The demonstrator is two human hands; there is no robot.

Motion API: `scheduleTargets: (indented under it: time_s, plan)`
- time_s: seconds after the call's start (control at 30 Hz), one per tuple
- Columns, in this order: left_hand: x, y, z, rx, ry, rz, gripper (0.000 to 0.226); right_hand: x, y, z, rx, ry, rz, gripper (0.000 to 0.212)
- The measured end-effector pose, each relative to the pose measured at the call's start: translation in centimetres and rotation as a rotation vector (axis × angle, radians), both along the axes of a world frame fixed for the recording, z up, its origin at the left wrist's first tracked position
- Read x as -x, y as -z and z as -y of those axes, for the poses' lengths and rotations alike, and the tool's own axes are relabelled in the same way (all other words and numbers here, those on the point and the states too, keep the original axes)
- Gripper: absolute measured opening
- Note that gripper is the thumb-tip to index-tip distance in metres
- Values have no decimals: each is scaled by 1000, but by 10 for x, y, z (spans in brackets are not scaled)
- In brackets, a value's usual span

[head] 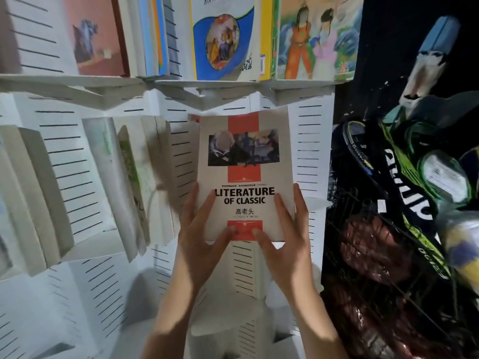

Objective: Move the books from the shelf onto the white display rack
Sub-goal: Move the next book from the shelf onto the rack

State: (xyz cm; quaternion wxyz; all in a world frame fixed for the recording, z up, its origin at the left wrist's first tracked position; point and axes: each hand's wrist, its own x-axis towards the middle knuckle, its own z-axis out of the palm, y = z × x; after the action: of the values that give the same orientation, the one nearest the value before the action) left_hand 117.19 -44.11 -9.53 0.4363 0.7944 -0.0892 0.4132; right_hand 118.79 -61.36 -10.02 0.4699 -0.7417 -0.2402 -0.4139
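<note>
**Grey-and-red book held against the white rack**

Head view: a grey book [243, 174] with a red vertical band and the words "LITERATURE OF CLASSIC" is held upright, cover outward, in front of the slotted white display rack [311, 151], just below its upper ledge. The book is gripped from both lower sides: the left hand [199, 244] is wrapped round the left edge with its thumb laid on the lower cover, and the right hand [287, 244] is wrapped round the right edge, thumb likewise on the cover. On the tier above, picture books [223, 40] are stood cover outward. To the left, on the same tier, several pale books [129, 177] are leaned (their covers are too blurred to read). At the right, a black wire basket [388, 268] with dark sports gear is seen beside the rack.
</note>
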Motion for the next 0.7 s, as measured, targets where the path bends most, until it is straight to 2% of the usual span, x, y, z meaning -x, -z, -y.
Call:
scheduleTargets:
  time_s: [0.2, 0.43, 0.57, 0.63, 0.7]
  plan:
    - [-17, -6, -6, -45, -2, -223, 82, -22, 7, -7, 22, 41, -8, 66]
    - [-27, -16, -10, -31, 57, -305, 82, -38, 3, -20, 37, 102, 54, 65]
    - [-24, -19, -6, -59, -9, -311, 76, -42, 5, -25, 42, 157, 34, 65]
    - [-19, -18, -3, -114, -163, -227, 64, -40, 6, -28, 58, 204, 36, 67]
    - [-11, -16, 3, -118, -224, -122, 52, -39, 8, -30, 74, 228, 34, 72]
